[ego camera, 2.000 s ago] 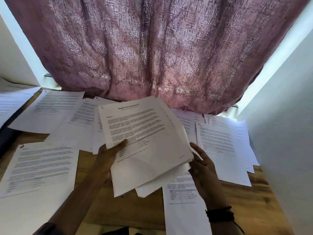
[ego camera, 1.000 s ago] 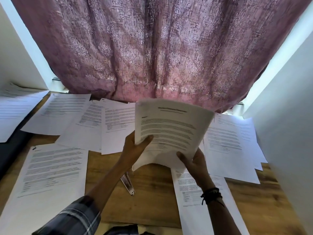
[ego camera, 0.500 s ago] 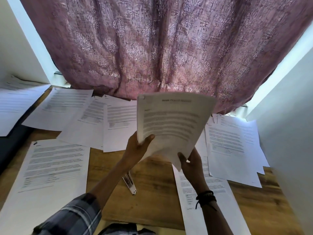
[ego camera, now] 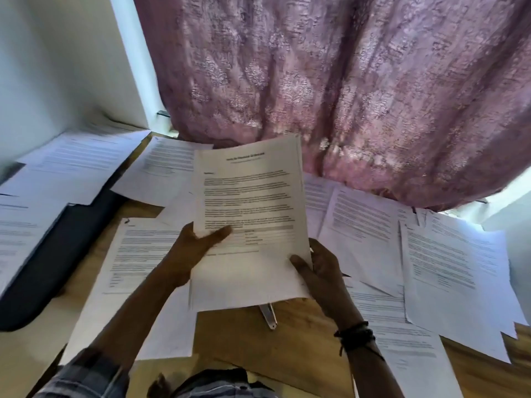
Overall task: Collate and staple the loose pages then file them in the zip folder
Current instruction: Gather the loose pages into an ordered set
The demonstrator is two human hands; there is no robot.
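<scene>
A person holds a stack of white printed pages (ego camera: pixel 247 225) in both hands above the middle of a light wooden table (ego camera: pixel 301 343). The stack is raised and tilted towards the viewer, and its top edge overlaps a mauve patterned curtain (ego camera: pixel 344 81) hanging along the table's far edge. The top sheet shows a centred heading, several blocks of black text and a grey band; its lower part is blank. Sheet edges show unevenly along the right side and bottom.

The left hand (ego camera: pixel 195 248) grips the stack's left edge, thumb across the front. The right hand (ego camera: pixel 319 268) grips the lower right corner, thumb on the front, and a black cord band (ego camera: pixel 355 336) circles that wrist.

Below the stack's bottom edge, the tip of a silver metal stapler (ego camera: pixel 268 314) lies on the table. Loose printed sheets (ego camera: pixel 445 268) are spread across the table's right side and far edge, and one more sheet (ego camera: pixel 138 254) lies left of the hands. At the left edge, a dark flat case (ego camera: pixel 57 254) lies partly under other pages.
</scene>
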